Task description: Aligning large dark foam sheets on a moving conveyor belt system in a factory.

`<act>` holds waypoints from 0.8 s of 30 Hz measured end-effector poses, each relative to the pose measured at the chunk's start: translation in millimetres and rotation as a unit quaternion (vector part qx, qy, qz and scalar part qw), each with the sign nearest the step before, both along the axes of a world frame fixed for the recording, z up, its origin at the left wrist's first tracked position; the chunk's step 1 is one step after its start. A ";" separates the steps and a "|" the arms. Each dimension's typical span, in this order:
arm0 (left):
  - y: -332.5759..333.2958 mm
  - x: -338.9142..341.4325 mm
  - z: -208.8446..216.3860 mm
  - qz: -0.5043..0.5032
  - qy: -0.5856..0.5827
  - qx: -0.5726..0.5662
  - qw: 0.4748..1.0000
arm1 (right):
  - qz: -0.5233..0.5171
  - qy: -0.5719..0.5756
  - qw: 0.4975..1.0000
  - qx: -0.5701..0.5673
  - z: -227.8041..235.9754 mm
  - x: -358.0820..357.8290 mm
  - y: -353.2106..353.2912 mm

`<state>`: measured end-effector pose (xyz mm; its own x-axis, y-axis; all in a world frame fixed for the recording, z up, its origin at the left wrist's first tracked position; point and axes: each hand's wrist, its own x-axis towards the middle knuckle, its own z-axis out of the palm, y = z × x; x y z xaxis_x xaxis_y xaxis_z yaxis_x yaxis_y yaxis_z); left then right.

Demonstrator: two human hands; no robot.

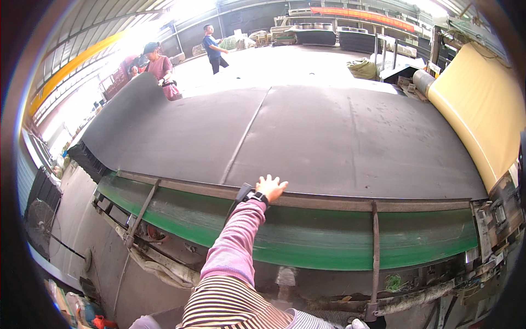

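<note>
My left hand (271, 189) reaches forward to the near edge of a wide dark sheet (307, 137). Its fingers are spread and rest on or just above the sheet, holding nothing. A black band with a bulky dark device (245, 193) is around that wrist. Under the hand, a brown bar (422, 205) runs along the sheet's near edge, above a green belt (329, 236). A raised seam (246, 134) crosses the sheet left of my hand. My right hand is not seen; a small pale shape at the lower edge cannot be made out.
At the far left, a person in a reddish top (160, 66) stands beside the sheet's raised, curved end (129, 107). Another person in blue (211, 46) stands farther back. A large yellowish sheet (476, 104) slopes up at right. Metal posts (376, 252) and pipes lie below the belt.
</note>
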<state>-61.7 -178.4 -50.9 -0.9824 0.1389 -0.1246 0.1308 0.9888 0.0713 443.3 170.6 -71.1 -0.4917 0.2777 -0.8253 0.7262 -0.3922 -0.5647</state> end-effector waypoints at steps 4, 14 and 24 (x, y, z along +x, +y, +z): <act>2.8 7.6 19.9 0.017 -0.014 0.038 0.999 | -0.006 0.013 1.000 0.011 -0.2 0.3 -0.8; 139.5 20.8 6.8 -0.183 0.080 0.098 0.975 | -0.026 0.005 1.000 0.009 5.7 -1.1 -3.6; -39.0 -8.4 46.9 0.272 0.034 0.040 0.961 | 0.010 -0.022 1.000 0.006 17.2 -11.2 -1.8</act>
<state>-70.1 -217.4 -4.0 -0.9180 -0.3908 -0.0681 -0.3966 0.9041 0.1590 432.1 168.8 -53.9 -0.4607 0.2788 -0.8426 0.7576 -0.3711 -0.5370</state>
